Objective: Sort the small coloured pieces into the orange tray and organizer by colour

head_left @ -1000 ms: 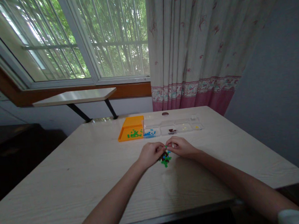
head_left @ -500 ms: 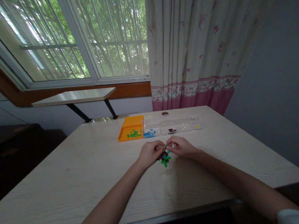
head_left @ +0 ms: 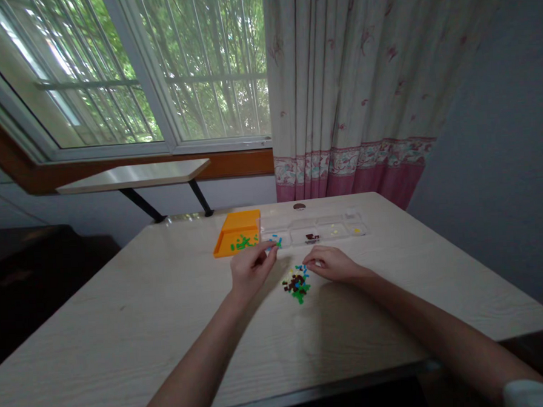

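Observation:
My left hand reaches to the near edge of the clear tray. Its thumb and forefinger are pinched on a small green piece, beside the compartment of blue pieces. Over the table, my right hand is closed, its fingertips at the upper right of a small mixed pile of brown, green, blue and pale yellow pieces. Blue bits lie right at those fingertips; whether they grip one is too small to tell.
Left of the clear tray stands an orange open box with green pieces. Other tray compartments hold brown pieces and yellow ones. A dark round spot lies behind. A raised shelf is at the back left.
My left hand has moved away from the pile, up and left to the blue pieces, uncovering the pile. The green piece is now by the tray. My right hand has barely moved.

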A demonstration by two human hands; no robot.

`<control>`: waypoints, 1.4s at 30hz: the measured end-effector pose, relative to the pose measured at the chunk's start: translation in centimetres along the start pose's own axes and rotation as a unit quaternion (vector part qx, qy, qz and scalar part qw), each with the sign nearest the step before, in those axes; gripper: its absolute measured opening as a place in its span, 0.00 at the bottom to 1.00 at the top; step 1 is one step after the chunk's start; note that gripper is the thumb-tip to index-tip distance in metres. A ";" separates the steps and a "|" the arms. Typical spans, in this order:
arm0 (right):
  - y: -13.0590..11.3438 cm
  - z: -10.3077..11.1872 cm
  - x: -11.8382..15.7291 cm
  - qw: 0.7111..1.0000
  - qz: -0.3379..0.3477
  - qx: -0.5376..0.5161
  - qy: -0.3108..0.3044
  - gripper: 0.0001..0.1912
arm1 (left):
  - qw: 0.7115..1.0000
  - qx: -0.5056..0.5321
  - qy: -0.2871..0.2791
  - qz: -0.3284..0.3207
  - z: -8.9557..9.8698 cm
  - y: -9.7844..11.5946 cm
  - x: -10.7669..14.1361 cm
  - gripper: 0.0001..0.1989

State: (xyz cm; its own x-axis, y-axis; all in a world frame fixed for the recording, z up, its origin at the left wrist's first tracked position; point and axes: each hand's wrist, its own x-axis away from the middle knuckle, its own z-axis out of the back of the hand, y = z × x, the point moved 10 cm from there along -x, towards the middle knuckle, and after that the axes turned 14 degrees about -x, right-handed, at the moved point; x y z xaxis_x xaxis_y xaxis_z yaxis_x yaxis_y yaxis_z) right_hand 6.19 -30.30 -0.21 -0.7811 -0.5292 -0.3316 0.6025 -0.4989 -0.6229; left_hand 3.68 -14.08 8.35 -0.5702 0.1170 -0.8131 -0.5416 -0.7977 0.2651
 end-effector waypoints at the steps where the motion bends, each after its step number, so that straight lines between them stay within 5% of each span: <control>1: 0.0 -0.3 0.0 1.000 0.002 0.003 -0.011 0.09 | 1.000 -0.006 0.016 -0.007 0.5 0.2 -0.1 0.10; 10: -1.0 -1.0 0.2 0.998 0.028 0.015 -0.060 0.09 | 0.998 -0.014 0.048 -0.042 1.0 1.2 0.1 0.09; 18: -0.6 -1.1 0.2 0.998 0.020 0.015 -0.064 0.10 | 1.000 -0.011 0.015 -0.008 0.4 0.5 0.0 0.11; 21: -0.3 -1.3 0.3 0.997 0.016 0.015 -0.079 0.10 | 0.999 -0.014 -0.010 0.043 -0.6 -1.9 -0.2 0.12; 28: -0.5 -1.2 0.3 0.996 0.016 0.016 -0.087 0.10 | 0.947 -0.166 -0.109 0.250 -3.1 -12.6 0.7 0.14; 32: -0.1 -1.4 0.3 0.996 0.013 0.010 -0.092 0.09 | 0.912 -0.242 -0.186 0.273 -4.2 -15.1 1.7 0.14; 37: 0.3 -1.2 0.1 0.997 0.002 -0.012 -0.070 0.09 | 0.925 -0.227 -0.183 0.243 -4.5 -13.2 1.3 0.16; 42: -0.2 -0.3 -0.2 0.999 0.005 -0.037 -0.010 0.09 | 0.958 -0.068 -0.259 0.103 -7.8 -6.2 2.0 0.12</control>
State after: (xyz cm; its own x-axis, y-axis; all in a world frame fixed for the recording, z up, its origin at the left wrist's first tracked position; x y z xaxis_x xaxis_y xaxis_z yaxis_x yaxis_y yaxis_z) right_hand 6.18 -29.88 -0.26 -0.7718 -0.5469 -0.3243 0.5951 -0.4418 -0.6713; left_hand 10.70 -13.56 1.01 -0.9056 0.1986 -0.3749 -0.3190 -0.9012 0.2933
